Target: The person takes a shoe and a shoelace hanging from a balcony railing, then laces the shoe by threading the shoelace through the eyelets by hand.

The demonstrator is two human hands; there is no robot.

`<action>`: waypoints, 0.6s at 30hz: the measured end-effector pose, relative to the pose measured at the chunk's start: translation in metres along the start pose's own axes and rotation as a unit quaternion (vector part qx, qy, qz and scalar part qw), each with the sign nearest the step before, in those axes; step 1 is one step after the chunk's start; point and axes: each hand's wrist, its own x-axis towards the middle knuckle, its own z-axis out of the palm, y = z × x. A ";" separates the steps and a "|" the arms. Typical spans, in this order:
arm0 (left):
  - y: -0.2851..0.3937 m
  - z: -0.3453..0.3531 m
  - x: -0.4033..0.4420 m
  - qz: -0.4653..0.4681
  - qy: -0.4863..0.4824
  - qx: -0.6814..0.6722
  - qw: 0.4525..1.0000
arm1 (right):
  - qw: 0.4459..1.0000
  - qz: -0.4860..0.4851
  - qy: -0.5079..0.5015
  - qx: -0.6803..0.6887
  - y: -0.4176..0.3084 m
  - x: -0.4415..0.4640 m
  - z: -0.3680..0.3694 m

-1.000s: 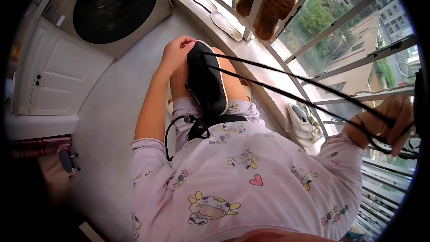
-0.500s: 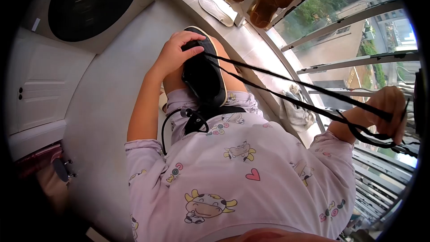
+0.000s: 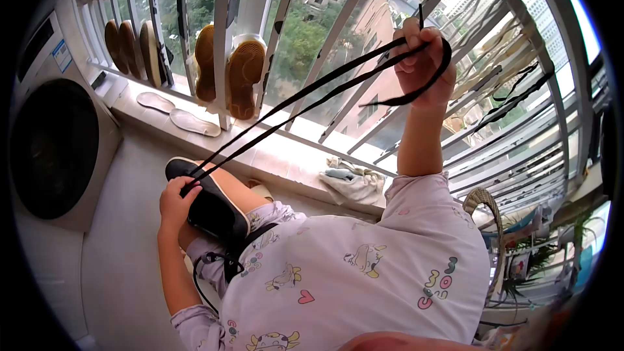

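Note:
A black shoe [image 3: 218, 209] with a pale sole edge lies across my lap. My left hand [image 3: 177, 203] grips it near the lace holes, fingers bent over its upper. Two black laces [image 3: 286, 114] run taut from the shoe up to the right. My right hand [image 3: 424, 62] is raised in front of the window bars, closed round the laces, and their loose ends curl below and stick up above the fingers. A black cord [image 3: 207, 259] loops beside the shoe at my waist.
Several shoes [image 3: 246, 81] stand against the window railing. Two insoles [image 3: 195, 123] lie on the ledge [image 3: 292, 162], with a crumpled cloth [image 3: 354, 182] farther right. A washing machine [image 3: 62, 136] is at the left. A wicker handle [image 3: 489, 208] and plants are at the right.
The view has turned toward the window. My right hand has risen with the laces from low at the right. My left hand has stayed on the shoe.

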 end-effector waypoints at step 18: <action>0.012 -0.007 0.000 0.010 -0.004 -0.034 0.999 | 0.994 -0.110 0.000 0.029 -0.054 -0.033 0.030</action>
